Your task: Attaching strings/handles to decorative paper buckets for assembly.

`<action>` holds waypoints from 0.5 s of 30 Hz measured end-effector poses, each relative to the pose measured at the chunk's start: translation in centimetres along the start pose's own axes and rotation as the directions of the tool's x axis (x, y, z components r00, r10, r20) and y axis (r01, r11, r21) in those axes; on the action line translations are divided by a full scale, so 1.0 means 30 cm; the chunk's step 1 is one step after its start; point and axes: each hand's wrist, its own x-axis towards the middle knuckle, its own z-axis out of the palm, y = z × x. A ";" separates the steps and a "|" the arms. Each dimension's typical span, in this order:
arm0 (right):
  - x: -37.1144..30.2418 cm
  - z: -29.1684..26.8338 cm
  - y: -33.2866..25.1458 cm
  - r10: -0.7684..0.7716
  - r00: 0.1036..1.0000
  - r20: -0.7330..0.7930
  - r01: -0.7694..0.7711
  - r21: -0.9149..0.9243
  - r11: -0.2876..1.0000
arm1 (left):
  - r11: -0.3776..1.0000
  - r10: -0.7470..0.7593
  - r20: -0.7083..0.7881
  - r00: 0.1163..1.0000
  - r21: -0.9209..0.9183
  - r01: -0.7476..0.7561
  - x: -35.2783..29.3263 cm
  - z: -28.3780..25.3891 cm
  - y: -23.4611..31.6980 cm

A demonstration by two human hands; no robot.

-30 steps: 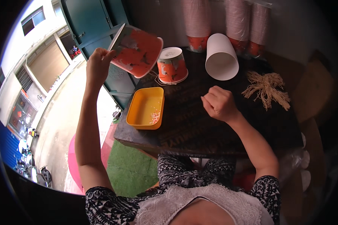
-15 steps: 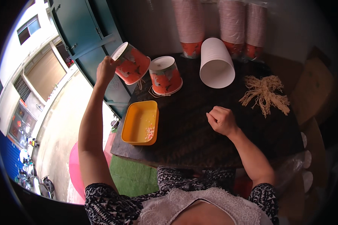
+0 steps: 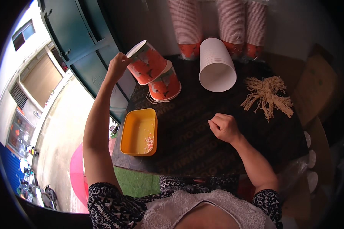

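no packages, labels, signs or screens anywhere in view

table (image 3: 202, 145) holds all | tray (image 3: 138, 131) at left front edge | upturned cup (image 3: 165, 84) behind tray | tilted cup (image 3: 146, 63) in left hand (image 3: 117, 65), resting on upturned cup | lying cup stack (image 3: 216, 65) right of them | standing stacks (image 3: 218, 23) at back | string bundle (image 3: 266, 95) far right | right hand (image 3: 223, 128) on table, centre front

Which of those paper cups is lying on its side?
The plain white cup stack lies on its side, mouth toward the person. The orange cup in the left hand is tilted in the air; another orange cup stands upside down.
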 end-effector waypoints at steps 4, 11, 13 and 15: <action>0.003 0.008 -0.001 -0.005 1.000 0.010 0.005 0.014 1.000 | 0.999 0.046 0.048 0.998 0.001 -0.047 0.005 0.004 0.024; 0.006 0.009 0.002 0.011 1.000 0.027 -0.011 0.018 1.000 | 0.987 0.162 0.088 0.983 -0.033 -0.159 0.017 0.028 0.022; 0.005 0.010 0.003 0.019 0.999 0.032 -0.020 0.029 0.999 | 0.976 0.216 0.146 0.965 -0.010 -0.217 0.014 0.033 0.044; 0.001 0.012 0.005 0.025 0.999 0.037 -0.026 0.030 0.999 | 0.983 0.174 0.191 0.966 0.019 -0.181 0.008 0.041 0.075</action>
